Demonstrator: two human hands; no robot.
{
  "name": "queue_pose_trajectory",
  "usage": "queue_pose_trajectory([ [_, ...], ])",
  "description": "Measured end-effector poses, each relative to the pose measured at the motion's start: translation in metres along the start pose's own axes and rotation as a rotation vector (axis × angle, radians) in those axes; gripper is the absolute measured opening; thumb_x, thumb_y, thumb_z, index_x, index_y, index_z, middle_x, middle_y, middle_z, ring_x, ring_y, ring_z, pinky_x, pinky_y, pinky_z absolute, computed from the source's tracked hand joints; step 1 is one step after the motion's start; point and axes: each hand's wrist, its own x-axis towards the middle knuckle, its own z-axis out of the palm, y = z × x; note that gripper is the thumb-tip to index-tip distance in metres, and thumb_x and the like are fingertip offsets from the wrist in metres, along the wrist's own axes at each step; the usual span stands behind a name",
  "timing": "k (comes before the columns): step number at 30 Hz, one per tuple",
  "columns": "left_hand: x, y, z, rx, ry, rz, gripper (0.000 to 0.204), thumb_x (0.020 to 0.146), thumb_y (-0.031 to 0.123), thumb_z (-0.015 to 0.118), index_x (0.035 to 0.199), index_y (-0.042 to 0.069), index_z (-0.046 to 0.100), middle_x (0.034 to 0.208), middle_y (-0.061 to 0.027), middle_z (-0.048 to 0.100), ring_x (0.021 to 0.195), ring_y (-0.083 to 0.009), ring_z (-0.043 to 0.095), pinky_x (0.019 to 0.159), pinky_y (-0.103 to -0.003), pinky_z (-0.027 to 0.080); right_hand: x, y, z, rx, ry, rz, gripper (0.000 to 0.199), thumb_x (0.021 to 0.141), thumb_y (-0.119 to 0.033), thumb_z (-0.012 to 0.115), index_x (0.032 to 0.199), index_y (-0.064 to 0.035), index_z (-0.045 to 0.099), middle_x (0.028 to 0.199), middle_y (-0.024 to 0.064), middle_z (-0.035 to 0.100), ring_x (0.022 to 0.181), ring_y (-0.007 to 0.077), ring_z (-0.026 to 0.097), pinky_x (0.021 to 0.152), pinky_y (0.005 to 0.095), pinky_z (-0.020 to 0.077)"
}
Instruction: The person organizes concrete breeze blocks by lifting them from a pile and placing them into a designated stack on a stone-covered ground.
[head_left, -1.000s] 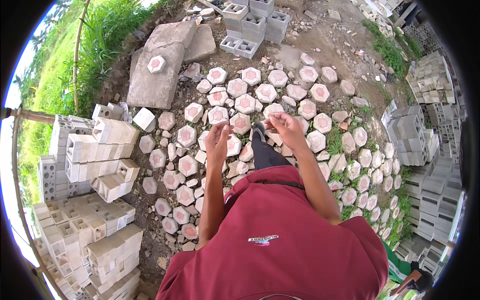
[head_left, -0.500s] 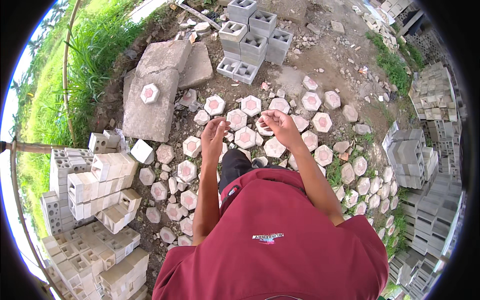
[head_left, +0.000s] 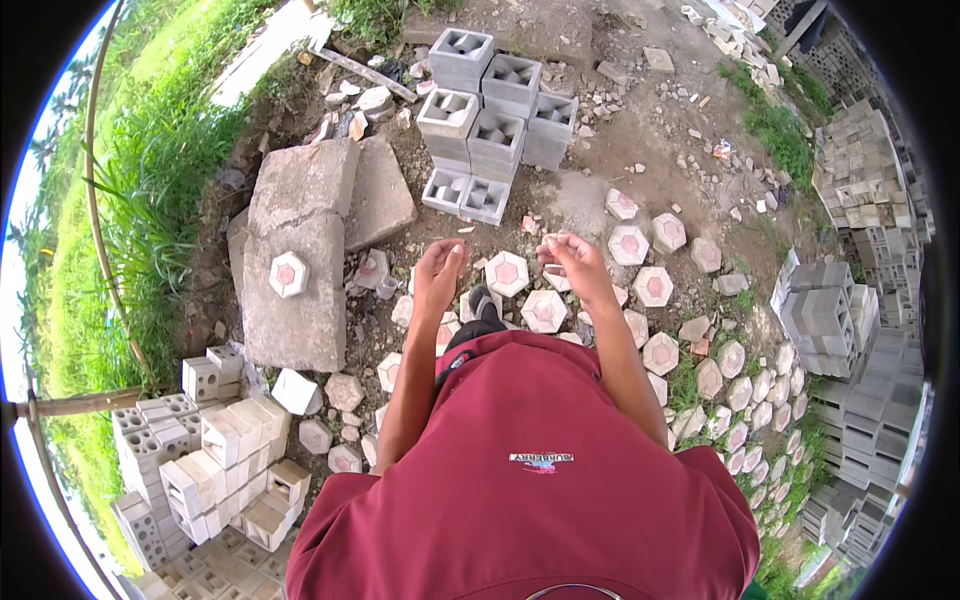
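My left hand (head_left: 437, 280) and my right hand (head_left: 582, 272) are both raised in front of me, a short gap between them. Their fingers are loosely curled but apart, and neither holds anything. Below and between them on the ground lies a hexagonal paving block (head_left: 507, 273), pale with a pinkish centre. A similar paving block (head_left: 545, 311) sits just nearer, close to my dark shoe (head_left: 485, 303). Beyond my hands stands a stack of grey hollow concrete blocks (head_left: 497, 137); my hands do not touch it.
A single hexagonal block (head_left: 289, 275) rests on a cracked concrete slab (head_left: 292, 325) at left. Pale hollow blocks (head_left: 235, 440) are piled at lower left. More hexagonal blocks (head_left: 740, 394) cover the ground at right, with grey block stacks (head_left: 815, 320) beyond. Rubble (head_left: 375, 100) lies scattered ahead.
My view has shifted forward, and the block stack and slab now appear lower and nearer. My hands stay raised and empty, spread slightly further apart. My shoe has come into sight.
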Motion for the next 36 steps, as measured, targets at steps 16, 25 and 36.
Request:
queue_pose_trajectory([
  [16, 0.227, 0.044, -0.037, 0.002, -0.06, 0.061, 0.027, 0.096, 0.022, 0.057, 0.113, 0.001, 0.061, 0.099, -0.0065, 0.068, 0.09, -0.0122, 0.063, 0.078, -0.026, 0.049, 0.179, -0.07, 0.048, 0.125, 0.068, 0.094, 0.029, 0.095, -0.027, 0.058, 0.113, -0.0043, 0.06, 0.101, 0.0058, 0.067, 0.089, 0.0135, 0.063, 0.079, 0.028, 0.0497],
  [25, 0.277, 0.023, -0.035, 0.011, 0.102, -0.121, 0.025, 0.096, 0.02, 0.056, 0.111, 0.001, 0.062, 0.099, -0.0069, 0.068, 0.09, -0.0122, 0.063, 0.078, -0.027, 0.049, 0.303, -0.089, 0.04, 0.103, -0.081, 0.14, 0.027, 0.095, -0.028, 0.057, 0.109, -0.0047, 0.061, 0.1, 0.0065, 0.067, 0.09, 0.0136, 0.063, 0.078, 0.0284, 0.0497],
  [36, 0.425, 0.049, 0.044, 0.003, 0.114, -0.03, 0.027, 0.096, 0.021, 0.055, 0.113, 0.0, 0.059, 0.101, -0.0076, 0.068, 0.091, -0.0134, 0.062, 0.079, -0.026, 0.048, 0.466, -0.139, -0.018, 0.002, -0.171, 0.145, 0.027, 0.095, -0.03, 0.059, 0.106, -0.0052, 0.061, 0.099, 0.006, 0.068, 0.088, 0.0128, 0.064, 0.076, 0.0271, 0.0501],
])
